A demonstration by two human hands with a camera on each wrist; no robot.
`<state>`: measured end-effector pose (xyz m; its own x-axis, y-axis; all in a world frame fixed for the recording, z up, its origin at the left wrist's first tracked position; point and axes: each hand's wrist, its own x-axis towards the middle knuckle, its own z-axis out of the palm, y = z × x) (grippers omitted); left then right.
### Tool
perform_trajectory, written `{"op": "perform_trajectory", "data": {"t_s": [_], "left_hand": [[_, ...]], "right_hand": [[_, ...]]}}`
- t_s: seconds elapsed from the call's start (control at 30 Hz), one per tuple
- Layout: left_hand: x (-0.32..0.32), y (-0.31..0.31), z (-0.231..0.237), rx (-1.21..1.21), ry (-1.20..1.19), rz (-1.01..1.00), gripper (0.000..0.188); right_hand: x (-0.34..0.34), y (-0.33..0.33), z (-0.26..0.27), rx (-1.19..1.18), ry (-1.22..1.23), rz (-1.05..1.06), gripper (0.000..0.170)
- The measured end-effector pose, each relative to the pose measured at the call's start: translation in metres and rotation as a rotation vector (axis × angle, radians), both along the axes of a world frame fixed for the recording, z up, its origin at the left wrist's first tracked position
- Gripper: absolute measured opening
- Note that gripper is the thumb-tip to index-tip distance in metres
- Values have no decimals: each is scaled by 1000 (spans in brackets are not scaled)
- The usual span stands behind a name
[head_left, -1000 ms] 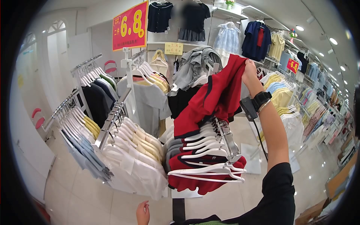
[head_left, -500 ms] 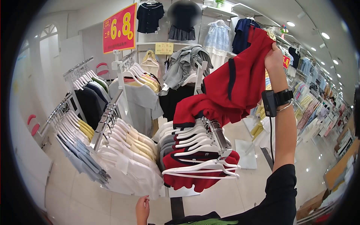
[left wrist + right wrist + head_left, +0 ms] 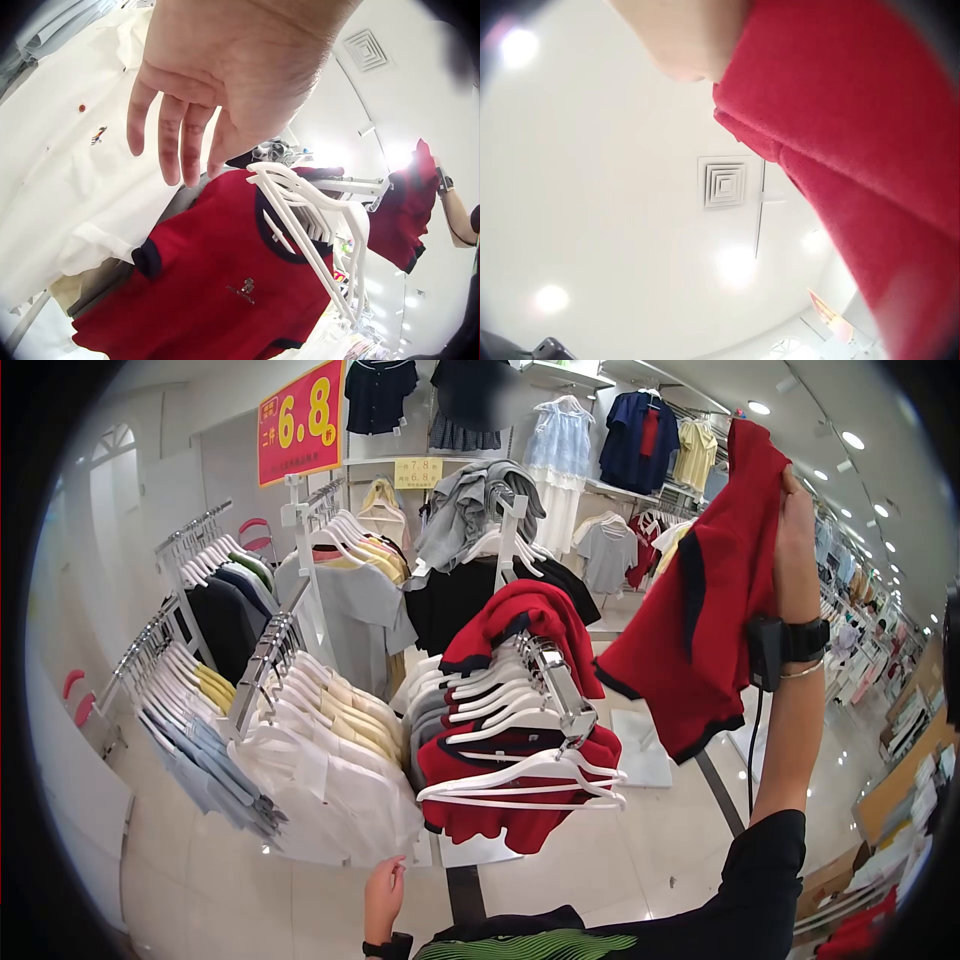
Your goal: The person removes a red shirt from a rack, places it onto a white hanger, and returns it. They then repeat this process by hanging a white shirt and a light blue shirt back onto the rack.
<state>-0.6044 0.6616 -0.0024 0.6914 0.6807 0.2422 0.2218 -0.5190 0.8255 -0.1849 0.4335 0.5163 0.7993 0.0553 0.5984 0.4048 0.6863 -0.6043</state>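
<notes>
Raised at the right of the head view, my right hand (image 3: 795, 525) grips a red garment (image 3: 700, 600) with navy trim by its upper end. It hangs down clear of the rack, and its cloth (image 3: 855, 150) fills the right side of the right wrist view. My left hand (image 3: 383, 890) is low and empty, its fingers loosely extended in the left wrist view, in front of white shirts (image 3: 82, 172) and a red top (image 3: 232, 277) with navy cuffs. Another red garment (image 3: 530, 615) lies draped over the rack bar, above white hangers (image 3: 520, 785) that carry red and grey tops.
White and yellow shirts (image 3: 330, 780) hang on the rack arm to the left, with light blue clothes (image 3: 205, 760) beyond. A grey garment pile (image 3: 480, 510) lies on the rear rack. A red price sign (image 3: 300, 425) stands above. More racks line the right side.
My right hand has moved right and up, carrying the red garment away from the rack. The other red garment stays draped on the bar. My left hand remains low.
</notes>
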Motion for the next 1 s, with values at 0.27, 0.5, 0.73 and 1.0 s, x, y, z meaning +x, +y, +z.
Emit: {"op": "perform_trajectory", "data": {"t_s": [0.27, 0.5, 0.73, 1.0], "left_hand": [[27, -20, 71, 95, -155, -210, 69], [96, -90, 163, 381, -379, -638, 91], [98, -86, 178, 238, -571, -367, 25], [71, -60, 214, 236, -551, -219, 14]], "right_hand": [[-126, -34, -53, -249, -85, 627, 36], [-177, -5, -116, -176, 135, 517, 30], [-171, -47, -158, -293, 214, 413, 19], [-159, -60, -265, -838, -239, 687, 26]]}}
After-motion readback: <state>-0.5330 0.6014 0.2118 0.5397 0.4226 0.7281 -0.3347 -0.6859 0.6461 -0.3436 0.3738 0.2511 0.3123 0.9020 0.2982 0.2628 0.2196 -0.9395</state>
